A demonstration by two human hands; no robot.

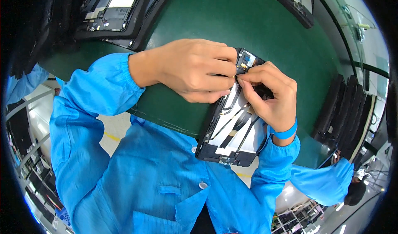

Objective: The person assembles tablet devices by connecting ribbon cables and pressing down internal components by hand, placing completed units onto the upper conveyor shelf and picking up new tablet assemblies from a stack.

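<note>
An opened tablet [242, 128] lies tilted at the table's near edge, its inside facing up. White panels, black ribbon cables and a small circuit board [248, 60] near its far end show. My left hand [199, 70] is closed, its curled fingers against the left edge of the tablet beside the board. From the other side my right hand [269, 93], with a blue wrist band [285, 131], pinches thumb and forefinger together over the inside, just below the board. What sits between those fingertips is too small to make out.
Green table [199, 14] under the work. More opened tablets [110, 16] are piled at the far left, and another opened device [295, 2] lies at the far right. Several dark slabs [340, 109] stand in a row at the right edge. Another person's blue sleeve [325, 182] shows at lower right.
</note>
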